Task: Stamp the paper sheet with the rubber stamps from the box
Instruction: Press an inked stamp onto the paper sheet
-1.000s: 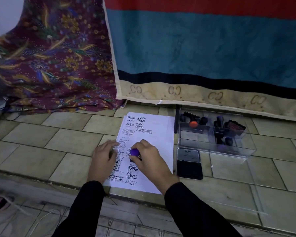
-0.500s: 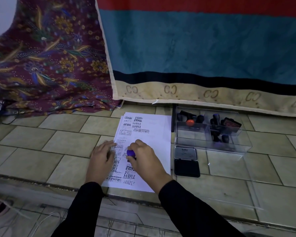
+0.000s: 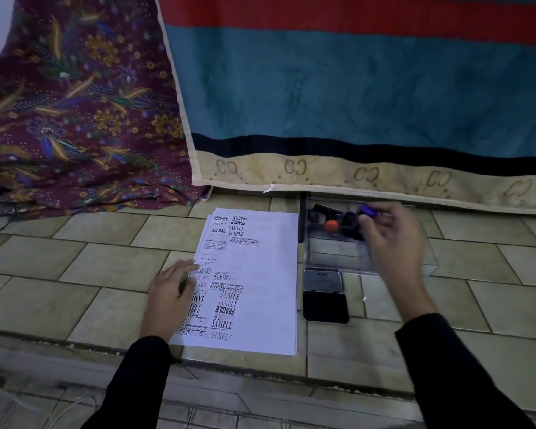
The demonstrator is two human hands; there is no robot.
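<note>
Two hands work over a tiled floor (image 3: 75, 258). Left hand (image 3: 171, 298) lies flat on the left edge of the paper sheet (image 3: 260, 274), grip released. Right hand (image 3: 390, 239) hovers over the clear box (image 3: 331, 252) beside the sheet, its grip pinching a purple stamp (image 3: 368, 209). An open ink pad (image 3: 325, 300) sits just in front of the box.

- Likely a home: the work lies low on a beige tiled floor (image 3: 75, 267).
- A floral batik cloth (image 3: 75, 119) and a striped blanket (image 3: 353, 97) hang behind.
</note>
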